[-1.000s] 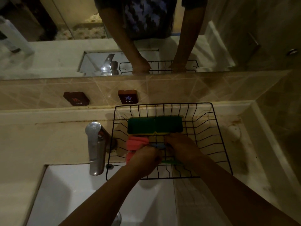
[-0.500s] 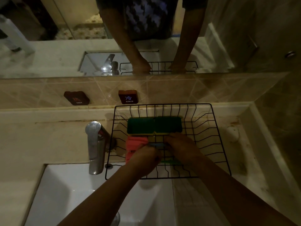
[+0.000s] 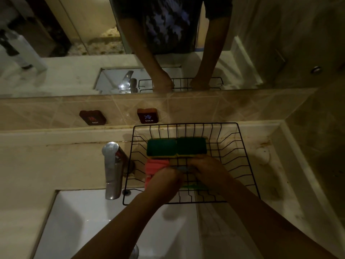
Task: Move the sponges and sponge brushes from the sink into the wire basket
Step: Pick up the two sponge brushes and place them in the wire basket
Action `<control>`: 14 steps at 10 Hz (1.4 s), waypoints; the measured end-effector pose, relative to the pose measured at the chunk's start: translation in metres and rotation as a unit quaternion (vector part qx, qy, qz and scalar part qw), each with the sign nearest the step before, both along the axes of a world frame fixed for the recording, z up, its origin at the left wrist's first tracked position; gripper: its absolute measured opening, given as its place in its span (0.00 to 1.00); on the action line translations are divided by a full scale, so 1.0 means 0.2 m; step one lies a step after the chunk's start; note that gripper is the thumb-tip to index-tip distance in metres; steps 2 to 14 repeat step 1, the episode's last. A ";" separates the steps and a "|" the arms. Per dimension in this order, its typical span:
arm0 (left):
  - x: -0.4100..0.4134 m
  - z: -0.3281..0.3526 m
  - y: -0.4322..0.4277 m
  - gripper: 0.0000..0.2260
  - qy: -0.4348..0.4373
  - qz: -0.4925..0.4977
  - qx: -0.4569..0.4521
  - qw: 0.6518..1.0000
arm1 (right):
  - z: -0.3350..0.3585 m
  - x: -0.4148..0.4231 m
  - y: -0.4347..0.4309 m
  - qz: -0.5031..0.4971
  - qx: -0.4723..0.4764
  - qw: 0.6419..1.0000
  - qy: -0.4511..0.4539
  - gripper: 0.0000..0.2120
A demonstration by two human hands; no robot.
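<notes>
Hands are set low inside the wire basket point(image 3: 240, 161), which stands on the table at 3 o'clock of the sink point(image 3: 89, 221). Two green sponges point(image 3: 176, 148) lie side by side at 12 o'clock; pink sponges point(image 3: 155, 166) sit at 9 o'clock, touching the left hand point(image 3: 166, 181). A blue item point(image 3: 182, 168), prob. a brush handle, is glimpsed between left hand & right hand point(image 3: 207, 170); each grip is curled, contents can't be told. Items should be laid flat btw wires, pressed gently, w/o shifting the stacked sponges.
</notes>
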State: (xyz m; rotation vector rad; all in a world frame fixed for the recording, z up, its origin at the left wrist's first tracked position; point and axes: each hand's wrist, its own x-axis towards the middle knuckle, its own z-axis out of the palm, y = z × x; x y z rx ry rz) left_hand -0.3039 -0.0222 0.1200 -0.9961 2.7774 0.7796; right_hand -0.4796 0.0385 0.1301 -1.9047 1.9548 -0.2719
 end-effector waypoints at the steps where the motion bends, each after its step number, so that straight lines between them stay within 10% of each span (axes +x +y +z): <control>1: 0.01 0.02 0.02 0.08 0.006 -0.003 -0.028 1.000 | 0.02 0.01 0.02 -0.001 -0.027 1.000 -0.001 0.07; 14: 0.01 0.02 0.02 0.08 0.006 -0.003 -0.028 1.000 | 0.02 0.01 0.02 -0.001 -0.027 1.000 -0.001 0.07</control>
